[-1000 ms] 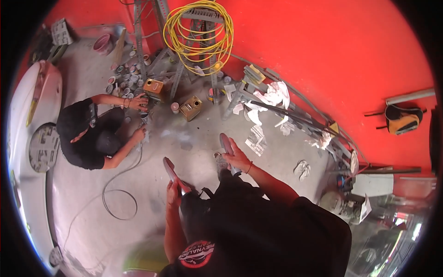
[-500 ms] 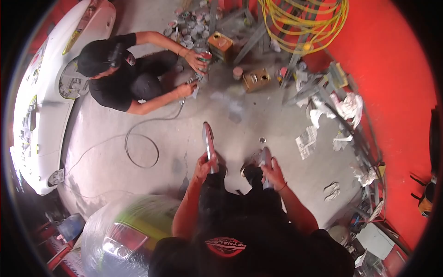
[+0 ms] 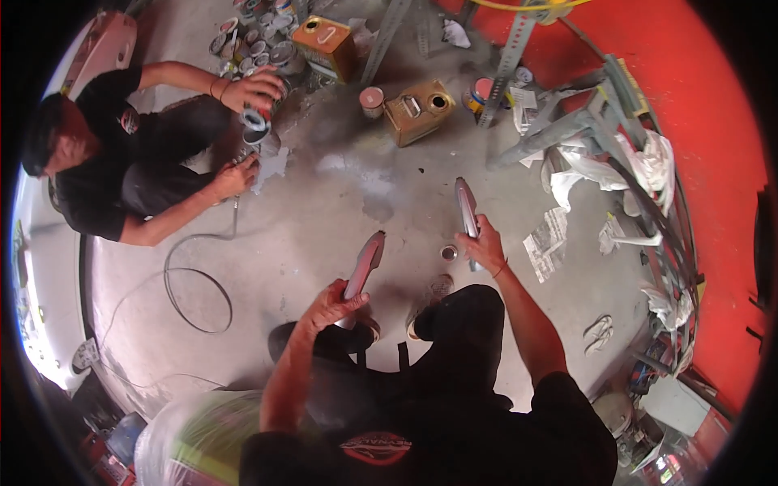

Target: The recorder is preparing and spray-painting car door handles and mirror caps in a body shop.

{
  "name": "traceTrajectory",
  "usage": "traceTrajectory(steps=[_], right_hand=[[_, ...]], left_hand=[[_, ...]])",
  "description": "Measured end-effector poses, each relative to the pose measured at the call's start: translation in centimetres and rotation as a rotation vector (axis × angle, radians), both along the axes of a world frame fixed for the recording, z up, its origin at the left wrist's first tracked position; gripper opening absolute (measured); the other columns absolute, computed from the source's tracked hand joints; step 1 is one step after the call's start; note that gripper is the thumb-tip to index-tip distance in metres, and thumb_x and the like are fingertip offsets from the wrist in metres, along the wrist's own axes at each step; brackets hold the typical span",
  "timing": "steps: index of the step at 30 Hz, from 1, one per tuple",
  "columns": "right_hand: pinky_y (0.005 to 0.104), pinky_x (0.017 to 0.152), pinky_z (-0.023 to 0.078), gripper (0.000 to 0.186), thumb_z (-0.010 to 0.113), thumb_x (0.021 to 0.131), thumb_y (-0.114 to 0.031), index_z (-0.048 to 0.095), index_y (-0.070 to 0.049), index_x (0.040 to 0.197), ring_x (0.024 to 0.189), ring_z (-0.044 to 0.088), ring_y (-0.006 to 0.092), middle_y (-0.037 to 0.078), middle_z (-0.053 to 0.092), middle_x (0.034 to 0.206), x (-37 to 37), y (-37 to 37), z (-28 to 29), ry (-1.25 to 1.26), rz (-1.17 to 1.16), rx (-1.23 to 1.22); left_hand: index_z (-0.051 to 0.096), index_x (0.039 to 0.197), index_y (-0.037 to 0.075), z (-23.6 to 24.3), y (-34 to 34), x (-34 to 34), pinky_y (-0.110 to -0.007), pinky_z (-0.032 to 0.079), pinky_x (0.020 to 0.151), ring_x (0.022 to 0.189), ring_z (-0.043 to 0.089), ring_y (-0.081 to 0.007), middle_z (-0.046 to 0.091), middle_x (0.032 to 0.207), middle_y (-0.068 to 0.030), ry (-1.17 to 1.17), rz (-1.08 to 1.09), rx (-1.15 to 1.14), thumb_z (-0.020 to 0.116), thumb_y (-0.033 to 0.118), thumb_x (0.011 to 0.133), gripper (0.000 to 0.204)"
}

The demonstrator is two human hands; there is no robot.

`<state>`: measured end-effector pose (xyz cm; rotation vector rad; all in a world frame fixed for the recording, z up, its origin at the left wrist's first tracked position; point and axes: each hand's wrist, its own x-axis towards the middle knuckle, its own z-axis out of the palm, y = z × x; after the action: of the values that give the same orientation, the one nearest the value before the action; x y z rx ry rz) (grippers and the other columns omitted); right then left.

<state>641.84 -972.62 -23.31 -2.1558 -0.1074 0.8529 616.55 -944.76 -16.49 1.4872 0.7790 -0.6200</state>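
Silvery-grey and glossy, two long narrow trim pieces stand out against the dusty concrete floor point(image 3: 340, 202) in the head view. The left hand point(image 3: 334, 306) is wrapped around the lower end of the left trim piece point(image 3: 365, 263), whose free end points toward one o'clock. The right hand point(image 3: 485, 243) is closed around the lower part of the right trim piece point(image 3: 466, 209), which points up toward twelve o'clock. Both are held in the air above the person's knees, well apart from each other.

By their thin, curved shape they look light and stiff, probably moulded plastic or thin metal, with a smooth finish that could slip or scratch. The thicker near end, where each hand already grips, seems the safest hold.

A small open tin point(image 3: 448, 253) sits on the floor between the two hands. At eleven o'clock a crouching co-worker point(image 3: 97, 162) holds a paint can point(image 3: 258, 120) beside a cluster of tins point(image 3: 259, 40). Two square amber canisters point(image 3: 417, 112) lie at twelve o'clock, crumpled newspaper point(image 3: 547, 239) at three, and a black hose point(image 3: 190, 279) loops at nine.
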Motion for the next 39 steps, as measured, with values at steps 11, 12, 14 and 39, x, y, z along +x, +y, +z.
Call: traceTrajectory(steps=[11, 12, 14, 39], right_hand=[[0.0564, 0.068, 0.048, 0.04, 0.052, 0.085, -0.03, 0.038, -0.001, 0.109, 0.074, 0.061, 0.0484, 0.028, 0.063, 0.079, 1.4, -1.8, -23.7, -0.362, 0.228, -0.346], [0.0567, 0.069, 0.048, 0.04, 0.052, 0.085, -0.03, 0.038, 0.0, 0.108, 0.074, 0.061, 0.0489, 0.029, 0.063, 0.079, 0.8, -2.4, -25.7, -0.401, 0.185, -0.323], [0.0569, 0.069, 0.048, 0.04, 0.052, 0.085, -0.03, 0.038, 0.0, 0.107, 0.075, 0.061, 0.0495, 0.03, 0.062, 0.079, 0.7, -2.1, -26.7, -0.445, 0.167, -0.294], [0.0545, 0.082, 0.048, 0.057, 0.055, 0.09, -0.035, 0.036, -0.022, 0.142, 0.093, 0.06, 0.0446, 0.024, 0.059, 0.105, -2.4, -3.7, -26.5, -0.484, -0.079, -0.495]], left_hand=[[0.068, 0.092, 0.002, -11.9, 6.2, 5.7, -0.037, 0.047, 0.078, 0.087, 0.057, -0.028, 0.054, 0.09, -0.0127, -0.309, -0.495, 0.339, 0.079, 0.028, 0.069, 0.036], [0.068, 0.092, 0.003, -11.5, 5.3, 6.3, -0.038, 0.047, 0.079, 0.087, 0.058, -0.0291, 0.055, 0.09, -0.0137, -0.282, -0.475, 0.355, 0.077, 0.029, 0.07, 0.035], [0.069, 0.092, 0.005, -10.1, 3.9, 7.0, -0.039, 0.048, 0.079, 0.086, 0.058, -0.0302, 0.055, 0.089, -0.0146, -0.25, -0.43, 0.373, 0.075, 0.03, 0.071, 0.034], [0.067, 0.086, 0.002, -10.2, 2.5, 5.9, -0.043, 0.048, 0.074, 0.081, 0.058, -0.0368, 0.056, 0.087, -0.0207, -0.35, -0.61, 0.642, 0.072, 0.033, 0.069, 0.036]])
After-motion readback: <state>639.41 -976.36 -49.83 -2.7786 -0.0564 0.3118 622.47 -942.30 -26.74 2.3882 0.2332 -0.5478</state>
